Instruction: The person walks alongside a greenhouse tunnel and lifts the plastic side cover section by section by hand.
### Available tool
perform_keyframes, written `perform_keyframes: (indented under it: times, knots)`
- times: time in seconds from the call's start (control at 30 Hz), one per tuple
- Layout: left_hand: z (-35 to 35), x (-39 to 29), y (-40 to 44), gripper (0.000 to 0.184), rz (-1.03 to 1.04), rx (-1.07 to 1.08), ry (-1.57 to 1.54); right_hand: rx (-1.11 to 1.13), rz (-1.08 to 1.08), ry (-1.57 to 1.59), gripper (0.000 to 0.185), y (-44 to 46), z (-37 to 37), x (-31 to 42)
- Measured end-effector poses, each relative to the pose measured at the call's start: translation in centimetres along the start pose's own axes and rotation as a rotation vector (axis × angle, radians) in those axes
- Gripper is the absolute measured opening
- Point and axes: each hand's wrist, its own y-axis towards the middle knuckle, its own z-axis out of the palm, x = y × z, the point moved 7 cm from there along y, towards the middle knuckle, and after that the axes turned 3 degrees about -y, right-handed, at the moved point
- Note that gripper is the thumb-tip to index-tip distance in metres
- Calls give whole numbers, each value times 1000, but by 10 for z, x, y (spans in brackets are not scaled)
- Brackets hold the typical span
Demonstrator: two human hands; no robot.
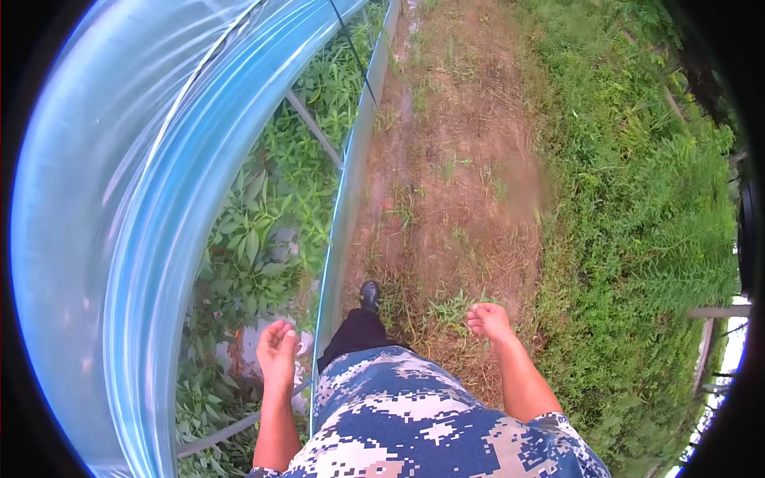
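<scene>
My left hand [277,350] is raised beside the low plastic edge [339,207] of the greenhouse, its fingers loosely curled together and nothing seen in them. Green leafy plants [251,231] grow just beyond it. Over the dirt path [462,159], my right hand [489,320] is closed in a loose fist, also with no object visible. Between the hands are my camouflage shirt [430,414] and one dark shoe [369,295] on the ground.
Bunched clear-blue plastic film [159,239] curves along the left. A metal bar [315,127] slants among the plants. Dense weeds [629,223] border the path on the right, with a post [704,350] at the far right. Straw and small weeds lie on the path.
</scene>
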Motion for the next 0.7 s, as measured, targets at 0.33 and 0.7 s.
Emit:
perform_keyframes:
  times: [0.33, 0.7]
  knots:
    - [122, -144, 137, 36, 128, 197, 82, -213, 264, 198, 22, 39, -62, 12]
    - [298, -209, 263, 34, 135, 258, 171, -150, 509, 354, 19, 186, -64, 52]
